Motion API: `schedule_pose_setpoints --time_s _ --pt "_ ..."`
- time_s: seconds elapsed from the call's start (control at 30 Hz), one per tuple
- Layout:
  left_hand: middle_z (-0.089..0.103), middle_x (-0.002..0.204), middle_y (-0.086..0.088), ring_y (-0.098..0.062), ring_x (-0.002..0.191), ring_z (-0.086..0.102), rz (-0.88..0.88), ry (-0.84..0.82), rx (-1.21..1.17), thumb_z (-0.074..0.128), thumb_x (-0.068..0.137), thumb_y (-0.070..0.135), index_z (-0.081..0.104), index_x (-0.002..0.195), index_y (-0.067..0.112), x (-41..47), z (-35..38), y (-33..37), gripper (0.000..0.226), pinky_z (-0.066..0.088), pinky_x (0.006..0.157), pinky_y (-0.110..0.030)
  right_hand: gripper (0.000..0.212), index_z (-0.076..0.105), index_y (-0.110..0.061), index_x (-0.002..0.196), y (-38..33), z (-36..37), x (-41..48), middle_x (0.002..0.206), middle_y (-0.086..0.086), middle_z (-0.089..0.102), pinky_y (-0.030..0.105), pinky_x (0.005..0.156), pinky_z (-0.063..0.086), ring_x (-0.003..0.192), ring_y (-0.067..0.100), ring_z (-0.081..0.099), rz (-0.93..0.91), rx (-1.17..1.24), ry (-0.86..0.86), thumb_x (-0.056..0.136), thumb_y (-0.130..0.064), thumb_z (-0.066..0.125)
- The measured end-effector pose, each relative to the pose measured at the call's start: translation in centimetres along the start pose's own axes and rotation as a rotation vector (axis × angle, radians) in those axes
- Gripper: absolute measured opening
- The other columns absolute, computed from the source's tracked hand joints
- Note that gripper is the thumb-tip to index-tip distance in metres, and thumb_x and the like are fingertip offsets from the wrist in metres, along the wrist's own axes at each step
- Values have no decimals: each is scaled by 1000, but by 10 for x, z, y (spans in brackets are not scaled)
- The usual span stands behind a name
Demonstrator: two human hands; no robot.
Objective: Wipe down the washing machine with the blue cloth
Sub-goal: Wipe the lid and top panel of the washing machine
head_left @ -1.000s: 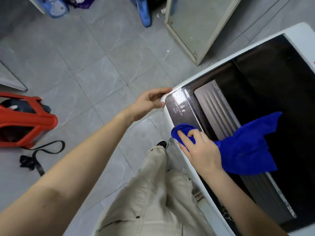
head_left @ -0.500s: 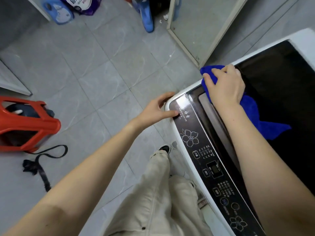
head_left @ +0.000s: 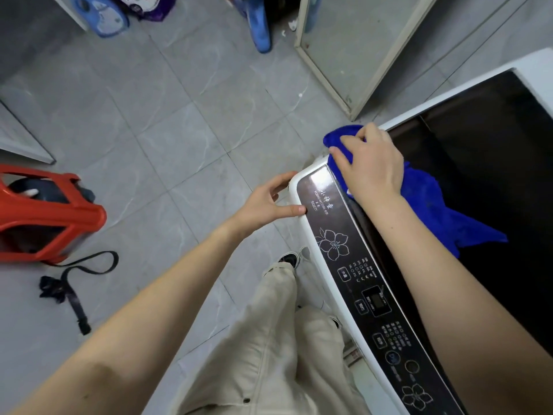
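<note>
Far left, a red moulded-plastic stool (head_left: 59,214) stands on the grey tiled floor (head_left: 185,121); a limp black strap (head_left: 73,295) lies just beside it.

Centre: the left hand (head_left: 269,202) holds the near-left corner of the washing machine (head_left: 535,62), fingers bent round the white rim, thumb laid straight against the edge of the control panel (head_left: 353,265); the panel is glossy, dark and printed with flower outlines and buttons.

Right of this, the right hand (head_left: 371,166) lies spread and flat, pressing the blue cloth (head_left: 434,211) onto the top at the panel's far end; the cloth is bunched under the palm and fingers, its loose tail trailing over the dark, smooth lid (head_left: 493,163).

Assessment: the cloth appears soft, light and nappy; it should fold and bunch readily and slide easily on gloss surfaces; best held by a gathered wad under the palm, the tail tucked in; the machine itself looks rigid and heavy, a sound brace.
</note>
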State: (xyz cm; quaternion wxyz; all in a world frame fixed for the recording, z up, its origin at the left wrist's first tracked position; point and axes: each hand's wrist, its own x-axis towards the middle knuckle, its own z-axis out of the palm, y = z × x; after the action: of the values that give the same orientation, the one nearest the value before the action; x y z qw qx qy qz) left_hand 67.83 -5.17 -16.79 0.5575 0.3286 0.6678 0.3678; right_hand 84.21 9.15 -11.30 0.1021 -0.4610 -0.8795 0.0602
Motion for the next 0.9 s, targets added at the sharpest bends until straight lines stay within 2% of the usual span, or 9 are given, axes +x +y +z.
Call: schedule_pose_setpoints --time_s 0.1,0.2,0.33,0.43,0.53,0.63,0.7,0.77,0.9 --pt "52 144 14 -1 137 43 -30 23 -56 88 69 27 46 145 26 -7 7 -6 87 33 114 -30 27 70 -14 104 -19 5 -17 98 9 57 30 61 30 92 30 55 -177 36 -79 93 -37 60" --pt "49 146 16 1 139 38 -31 36 -116 86 76 17 43 145 30 -12 17 -14 83 32 115 -31 25 72 -16 104 -35 14 -33 90 8 58 27 53 32 81 28 58 -350 42 -180 87 -34 70" --pt "53 139 20 3 135 42 -41 54 -118 86 71 22 47 137 38 -10 17 -15 78 35 113 -31 26 72 -17 106 -23 11 -22 90 9 59 28 53 35 83 30 59 -486 29 -209 87 -35 69" --pt "54 139 17 -4 136 44 -22 35 -99 89 68 20 49 139 33 -8 13 -14 82 38 108 -28 29 71 -15 104 -2 1 -3 96 11 59 33 60 38 93 34 57 -293 30 -132 91 -41 62" --pt "53 139 18 -6 136 45 17 8 -39 89 73 18 48 140 28 -5 8 -13 80 37 101 -13 35 70 -14 104 14 -6 10 100 10 56 32 65 35 99 32 53 -86 46 -67 95 -44 55" --pt "52 140 19 -3 137 42 67 16 65 90 66 42 49 139 33 -2 4 -9 84 32 101 -12 38 70 -12 107 40 -15 20 103 10 53 34 69 38 101 31 50 20 63 -24 96 -44 54" --pt "51 140 22 5 133 42 121 10 130 87 62 50 49 137 40 2 3 0 86 30 102 -9 37 70 -12 108 64 -23 28 109 11 51 40 79 44 104 31 49 84 77 24 95 -44 56" --pt "50 138 21 8 129 44 207 -22 178 90 63 44 48 141 36 11 6 11 89 32 103 -6 40 69 -12 113 87 -29 38 115 10 50 45 89 44 108 30 48 153 68 59 95 -45 56" --pt "47 137 14 3 127 43 310 -83 313 92 67 32 44 147 21 31 18 33 94 28 103 -3 48 64 -13 126 116 -38 59 121 9 50 41 97 41 115 28 45 400 104 90 95 -48 53"
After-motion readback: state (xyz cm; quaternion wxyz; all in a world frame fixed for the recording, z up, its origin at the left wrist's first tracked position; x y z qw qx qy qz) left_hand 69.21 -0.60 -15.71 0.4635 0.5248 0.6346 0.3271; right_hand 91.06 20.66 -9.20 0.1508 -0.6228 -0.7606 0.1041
